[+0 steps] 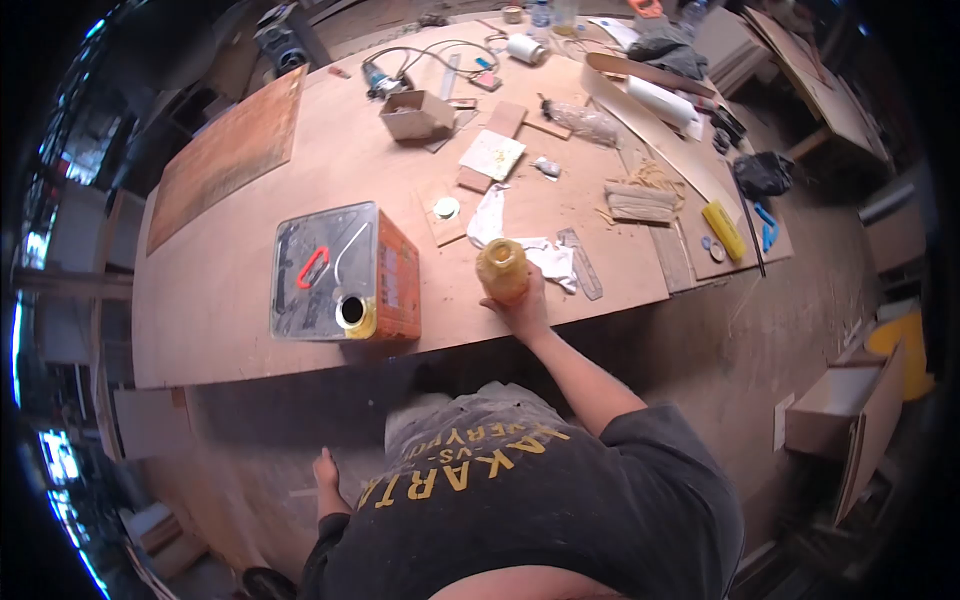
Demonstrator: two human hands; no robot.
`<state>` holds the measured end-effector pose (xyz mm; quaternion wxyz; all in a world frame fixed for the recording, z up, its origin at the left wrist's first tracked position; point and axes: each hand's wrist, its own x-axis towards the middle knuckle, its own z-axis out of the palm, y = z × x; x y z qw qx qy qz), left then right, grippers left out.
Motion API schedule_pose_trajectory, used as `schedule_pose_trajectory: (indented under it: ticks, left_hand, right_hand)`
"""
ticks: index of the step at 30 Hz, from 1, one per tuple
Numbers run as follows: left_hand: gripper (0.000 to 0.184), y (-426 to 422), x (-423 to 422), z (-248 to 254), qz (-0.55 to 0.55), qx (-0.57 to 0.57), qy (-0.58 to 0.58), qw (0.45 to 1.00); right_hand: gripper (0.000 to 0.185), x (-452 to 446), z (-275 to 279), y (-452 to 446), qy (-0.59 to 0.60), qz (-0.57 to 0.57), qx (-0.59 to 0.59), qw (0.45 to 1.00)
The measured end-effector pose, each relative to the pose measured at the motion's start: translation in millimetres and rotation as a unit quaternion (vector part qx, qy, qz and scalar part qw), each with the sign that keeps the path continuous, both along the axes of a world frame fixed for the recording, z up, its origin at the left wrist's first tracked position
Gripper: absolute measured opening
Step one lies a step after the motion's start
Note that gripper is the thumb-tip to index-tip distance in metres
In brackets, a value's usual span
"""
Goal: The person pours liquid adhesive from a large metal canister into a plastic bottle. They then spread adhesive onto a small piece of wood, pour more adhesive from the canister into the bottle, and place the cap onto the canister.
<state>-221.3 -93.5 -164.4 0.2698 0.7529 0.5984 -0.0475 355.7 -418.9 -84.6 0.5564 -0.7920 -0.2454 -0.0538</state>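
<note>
My right hand (523,308) is wrapped round a yellowish bottle (502,268), held upright near the table's front edge. The mouth of the bottle faces up at me and has no cap on. A large metal can (325,270) with an orange side and a red handle stands to the left; its round spout is uncapped and smeared with yellow. White rags (545,258) and a flat grey tool (580,264) lie beside the bottle. My left hand (326,470) hangs low by my side, away from the table, its fingers mostly hidden.
A small white cap (446,208) lies on a thin board. Farther back are a cardboard box (416,116), a corded power tool (382,80), a plastic bottle (582,122) and a white roll (662,106). A yellow tool (722,231) sits at the right edge.
</note>
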Motion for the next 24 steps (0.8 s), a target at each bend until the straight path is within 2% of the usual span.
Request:
schedule_pose_trajectory:
  ticks: [1,2,3,4,5,7,10,13,16,19,20,21,23,24]
  left_hand:
    - [0.065,17,0,-27,-0.056,0.074,0.021,0.995]
    - [0.063,17,17,-20,-0.022,0.066,0.020,0.997]
    - [0.061,4,44,8,0.018,0.061,-0.055,0.996]
    - [0.057,9,54,-1,0.090,0.061,-0.194,0.975]
    - [0.053,5,75,14,0.087,0.105,-0.221,0.966]
    - [0.052,10,109,41,0.105,0.145,-0.211,0.961]
    - [0.052,21,150,67,0.137,0.169,-0.269,0.938]
    - [0.052,50,172,66,0.148,0.172,-0.340,0.913]
    - [0.051,66,189,69,0.139,0.195,-0.357,0.903]
    - [0.049,96,192,53,0.130,0.208,-0.360,0.900]
    - [0.048,107,191,45,0.128,0.207,-0.343,0.907]
    - [0.047,118,189,36,0.125,0.206,-0.326,0.914]
    - [0.042,139,184,28,0.110,0.179,-0.307,0.928]
    - [0.041,148,184,25,0.110,0.153,-0.309,0.932]
  right_hand:
    - [0.106,0,-2,-2,-0.025,-0.001,-0.005,1.000]
    - [0.109,-1,-6,-2,-0.050,0.001,-0.008,0.999]
    - [0.115,0,-9,-3,-0.035,0.032,0.003,0.999]
    - [0.115,-1,-11,-4,-0.033,0.036,0.001,0.999]
    - [0.115,-1,-13,-5,-0.031,0.040,-0.002,0.999]
    - [0.108,-4,3,-7,0.039,0.045,-0.010,0.998]
    - [0.092,-7,23,-2,0.152,0.056,0.028,0.986]
    - [0.078,1,24,-2,0.154,0.093,-0.018,0.984]
    - [0.076,-5,54,-1,0.285,0.088,-0.053,0.953]
    - [0.072,-8,48,0,0.280,0.052,0.017,0.959]
    - [0.069,-14,52,-3,0.272,0.006,-0.063,0.960]
    - [0.067,-24,58,-9,0.263,-0.041,-0.143,0.953]
    - [0.059,-52,80,-13,0.385,-0.022,-0.229,0.894]
    - [0.054,-62,94,-12,0.503,0.044,-0.227,0.833]
